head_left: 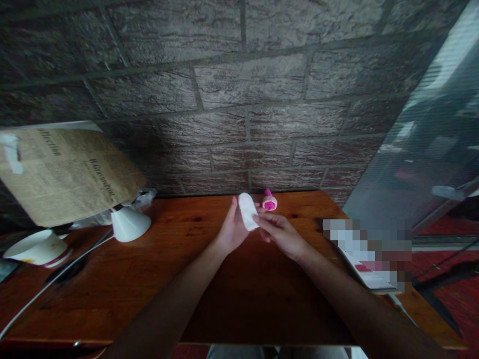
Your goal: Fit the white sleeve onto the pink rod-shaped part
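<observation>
Both of my hands meet over the far middle of a wooden table (pixel 149 279). My left hand (pixel 232 230) is upright with its fingers stretched up, and a white folded cloth or bandage (pixel 248 211) lies against them. My right hand (pixel 279 233) pinches the lower edge of that white piece with closed fingers. Just beyond the hands, near the wall, a small pink and white roll-like object (pixel 269 201) stands on the table.
A brick wall (pixel 243 99) rises right behind the table. At the left are a white cone-shaped lamp base (pixel 130 224) with a cord, a white bowl (pixel 35 247) and a tilted newspaper-print sheet (pixel 67 172). Papers lie at the right edge; glass panel beyond.
</observation>
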Motion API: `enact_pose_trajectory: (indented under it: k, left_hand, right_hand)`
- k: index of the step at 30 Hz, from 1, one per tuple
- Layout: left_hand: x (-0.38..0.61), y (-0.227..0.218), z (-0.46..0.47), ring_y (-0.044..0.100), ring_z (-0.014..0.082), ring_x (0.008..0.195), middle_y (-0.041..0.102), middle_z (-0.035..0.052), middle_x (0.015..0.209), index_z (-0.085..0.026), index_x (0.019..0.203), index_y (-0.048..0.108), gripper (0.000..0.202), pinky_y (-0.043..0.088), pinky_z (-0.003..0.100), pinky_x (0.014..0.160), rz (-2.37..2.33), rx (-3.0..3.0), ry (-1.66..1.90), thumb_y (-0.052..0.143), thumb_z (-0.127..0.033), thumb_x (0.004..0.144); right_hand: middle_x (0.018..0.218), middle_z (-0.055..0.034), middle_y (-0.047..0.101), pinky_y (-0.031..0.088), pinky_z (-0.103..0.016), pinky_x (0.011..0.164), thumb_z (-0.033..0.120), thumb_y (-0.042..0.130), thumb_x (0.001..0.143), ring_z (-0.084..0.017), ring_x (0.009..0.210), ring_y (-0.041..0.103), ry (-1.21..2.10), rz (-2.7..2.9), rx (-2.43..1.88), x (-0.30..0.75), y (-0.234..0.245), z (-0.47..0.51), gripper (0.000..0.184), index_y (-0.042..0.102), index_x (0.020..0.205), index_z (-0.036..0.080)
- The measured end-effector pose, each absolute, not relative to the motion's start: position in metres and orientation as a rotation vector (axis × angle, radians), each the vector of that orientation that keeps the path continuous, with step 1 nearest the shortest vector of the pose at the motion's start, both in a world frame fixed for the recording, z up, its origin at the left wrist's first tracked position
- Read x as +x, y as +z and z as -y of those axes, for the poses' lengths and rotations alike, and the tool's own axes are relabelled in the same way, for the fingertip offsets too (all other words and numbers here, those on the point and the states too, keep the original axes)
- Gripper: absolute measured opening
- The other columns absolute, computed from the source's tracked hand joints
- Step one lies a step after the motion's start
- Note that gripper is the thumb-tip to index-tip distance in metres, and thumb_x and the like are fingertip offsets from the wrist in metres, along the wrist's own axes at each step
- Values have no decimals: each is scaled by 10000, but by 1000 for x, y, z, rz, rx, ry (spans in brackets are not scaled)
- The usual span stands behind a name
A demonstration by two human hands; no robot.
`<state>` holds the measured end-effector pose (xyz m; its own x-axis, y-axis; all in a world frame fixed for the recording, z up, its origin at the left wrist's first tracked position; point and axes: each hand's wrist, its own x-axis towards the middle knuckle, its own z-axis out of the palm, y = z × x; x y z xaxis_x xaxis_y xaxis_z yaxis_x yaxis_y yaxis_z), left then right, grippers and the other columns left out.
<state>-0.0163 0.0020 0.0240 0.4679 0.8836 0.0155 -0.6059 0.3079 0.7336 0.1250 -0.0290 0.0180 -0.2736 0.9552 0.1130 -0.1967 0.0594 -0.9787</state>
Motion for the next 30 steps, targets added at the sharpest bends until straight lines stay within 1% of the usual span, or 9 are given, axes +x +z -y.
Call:
enact_pose_trajectory:
  k: [4, 7, 15, 18, 21, 23, 25, 28, 30]
  left_hand:
    - [-20, 22, -1, 648, 220, 1034, 724, 92, 1068, -156, 1032, 707, 297, 471, 331, 918, -334, 877, 1013, 696, -366, 823]
    - [-23, 21, 0, 649, 224, 1030, 719, 91, 1084, -171, 1039, 710, 298, 467, 344, 922, -303, 948, 1020, 754, -260, 758]
    - [-22, 23, -1, 655, 240, 1026, 733, 104, 1019, -145, 1043, 718, 316, 472, 350, 923, -349, 980, 1073, 754, -243, 745]
    - [-23, 22, -1, 652, 240, 1020, 727, 111, 1043, -144, 1053, 715, 331, 479, 346, 896, -322, 978, 1050, 745, -286, 755]
    - [-24, 22, -2, 661, 228, 980, 729, 113, 1020, -139, 1040, 712, 331, 482, 318, 842, -336, 986, 1081, 757, -268, 739]
    - [-23, 22, -3, 673, 208, 908, 734, 108, 975, -135, 1025, 709, 329, 485, 294, 785, -383, 985, 1129, 767, -259, 726]
    - [-23, 22, -5, 677, 181, 841, 735, 92, 942, -142, 999, 704, 315, 489, 271, 741, -454, 967, 1176, 780, -248, 713]
    - [-21, 21, -6, 675, 148, 788, 728, 60, 933, -159, 952, 683, 323, 499, 242, 696, -553, 918, 1223, 818, -240, 669]
    - [-19, 20, -5, 665, 128, 746, 717, 35, 892, -159, 922, 666, 358, 501, 222, 665, -580, 909, 1258, 849, -254, 629]
  right_hand:
    - [495, 81, 386, 190, -239, 450, 489, 766, 719, -55, 445, 284, 1585, 1108, -699, 129, 23, 28, 354, 620, 751, 169]
    - [511, 84, 374, 165, -238, 455, 451, 794, 700, -52, 460, 259, 1655, 1062, -653, 129, 26, 29, 338, 619, 763, 169]
    - [520, 88, 354, 140, -233, 456, 437, 796, 706, -50, 466, 241, 1693, 1043, -636, 129, 25, 30, 336, 606, 782, 170]
    - [529, 96, 333, 152, -222, 452, 423, 797, 711, -46, 463, 223, 1720, 1021, -608, 129, 26, 31, 330, 590, 776, 175]
    - [529, 95, 334, 195, -213, 450, 457, 781, 719, -47, 458, 250, 1726, 1045, -645, 130, 25, 30, 340, 592, 786, 182]
    - [547, 69, 417, 261, -214, 461, 521, 739, 740, -59, 468, 335, 1626, 1146, -769, 131, 23, 29, 366, 625, 806, 180]
    - [621, 21, 539, 338, -229, 490, 559, 689, 769, -82, 513, 432, 1344, 1297, -934, 132, 21, 28, 389, 672, 831, 176]
    - [843, -34, 676, 421, -246, 546, 521, 669, 801, -110, 598, 523, 877, 1426, -1016, 131, 18, 29, 359, 714, 928, 188]
    - [898, -37, 703, 435, -244, 540, 482, 689, 796, -108, 590, 533, 739, 1442, -996, 130, 17, 30, 334, 717, 980, 205]
